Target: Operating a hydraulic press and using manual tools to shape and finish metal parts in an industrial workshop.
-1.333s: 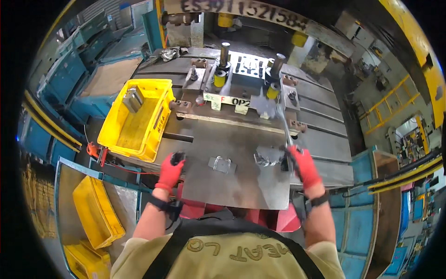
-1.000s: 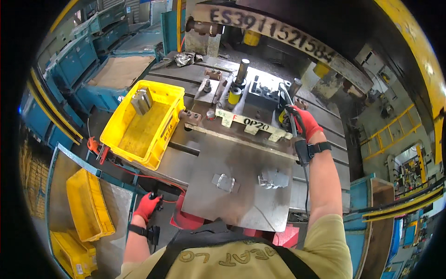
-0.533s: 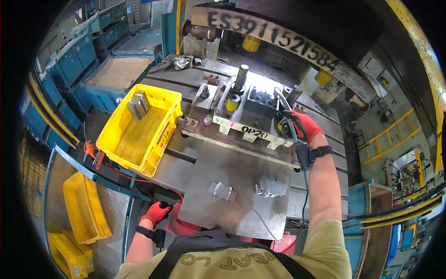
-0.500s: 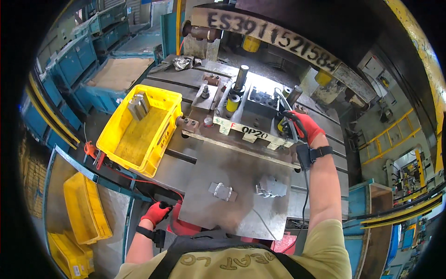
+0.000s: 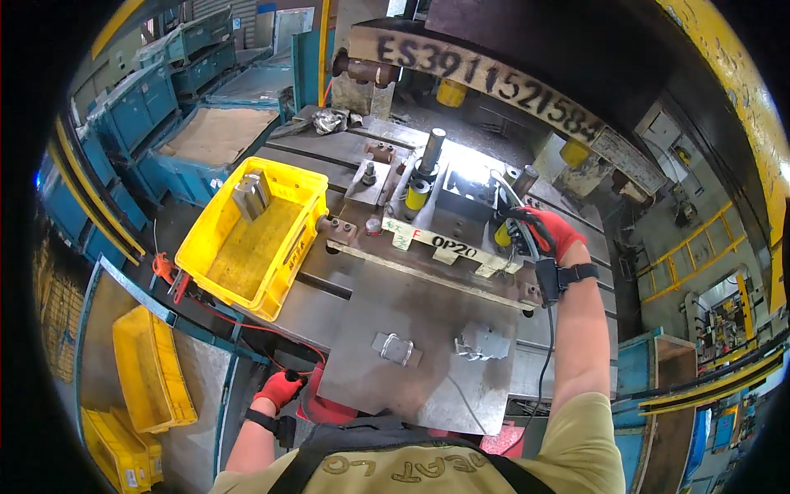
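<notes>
My right hand (image 5: 550,233), in a red and black glove, is closed on a slim grey tong-like tool (image 5: 512,198). The tool's far end reaches the dark die block (image 5: 467,196) on the press bed. My left hand (image 5: 280,389), gloved alike, is low beside the red container (image 5: 329,407); its fingers look curled, and what they hold, if anything, is hidden. Between my arms, a steel plate (image 5: 428,313) carries a flat grey metal piece with a wire loop (image 5: 397,349) and an irregular grey piece (image 5: 484,342).
At the left stands a yellow bin (image 5: 226,267) with metal parts (image 5: 252,196). A guide post (image 5: 433,152) rises beside the die, and the press's upper beam (image 5: 477,70) hangs above. A red hose (image 5: 247,323) runs near my left hand. More yellow bins (image 5: 148,370) lie lower left.
The view has shifted slightly, so the bench sits a little lower. My right hand still grips the tool at the die; my left hand has turned slightly near the red container.
</notes>
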The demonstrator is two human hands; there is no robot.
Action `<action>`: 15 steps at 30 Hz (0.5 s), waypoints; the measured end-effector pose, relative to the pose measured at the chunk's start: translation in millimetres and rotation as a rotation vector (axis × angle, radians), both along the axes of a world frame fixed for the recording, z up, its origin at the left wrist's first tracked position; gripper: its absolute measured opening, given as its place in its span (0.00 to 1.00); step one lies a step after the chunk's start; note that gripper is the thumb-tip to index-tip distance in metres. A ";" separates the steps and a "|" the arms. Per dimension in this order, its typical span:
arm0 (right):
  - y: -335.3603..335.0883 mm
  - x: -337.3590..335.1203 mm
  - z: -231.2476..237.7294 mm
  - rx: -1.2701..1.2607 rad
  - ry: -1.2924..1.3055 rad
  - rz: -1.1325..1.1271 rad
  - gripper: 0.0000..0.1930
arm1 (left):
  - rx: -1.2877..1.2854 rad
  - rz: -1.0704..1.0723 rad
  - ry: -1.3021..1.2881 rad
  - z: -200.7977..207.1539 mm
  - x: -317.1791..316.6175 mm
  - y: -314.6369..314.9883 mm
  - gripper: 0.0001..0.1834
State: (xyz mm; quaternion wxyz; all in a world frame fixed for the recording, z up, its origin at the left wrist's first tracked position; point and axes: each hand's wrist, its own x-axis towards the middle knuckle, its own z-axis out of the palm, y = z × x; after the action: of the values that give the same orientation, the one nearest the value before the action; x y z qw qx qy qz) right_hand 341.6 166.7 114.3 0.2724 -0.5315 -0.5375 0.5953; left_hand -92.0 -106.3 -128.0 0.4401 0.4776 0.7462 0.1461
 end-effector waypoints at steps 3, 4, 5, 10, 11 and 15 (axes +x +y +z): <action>2.2 -6.1 -3.0 0.018 -0.059 -0.036 0.11 | -0.026 0.009 0.068 1.9 0.8 -0.2 0.17; -0.6 -9.3 -3.6 0.029 -0.034 -0.067 0.13 | -0.024 -0.035 0.104 -2.6 -1.0 0.0 0.17; 0.3 -10.8 -8.2 0.026 -0.033 -0.070 0.13 | -0.024 -0.061 0.122 -8.6 -3.4 -0.2 0.17; -19.5 -30.2 -15.2 0.125 -0.271 -0.352 0.13 | -0.104 -0.050 0.075 -19.7 -6.2 2.9 0.17; -28.0 -31.3 -20.7 0.205 -0.115 -0.359 0.12 | -0.077 -0.048 0.103 -12.5 -3.3 3.7 0.17; -114.5 -24.4 -22.0 0.214 0.042 -0.439 0.08 | -0.074 -0.007 0.017 6.5 -6.1 -1.7 0.21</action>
State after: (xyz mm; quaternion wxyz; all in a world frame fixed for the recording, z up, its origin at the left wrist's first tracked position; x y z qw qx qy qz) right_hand 317.2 52.2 92.3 0.4611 -0.5913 -0.4633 0.4724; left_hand -98.1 -108.0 -121.5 0.4514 0.4650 0.7532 0.1127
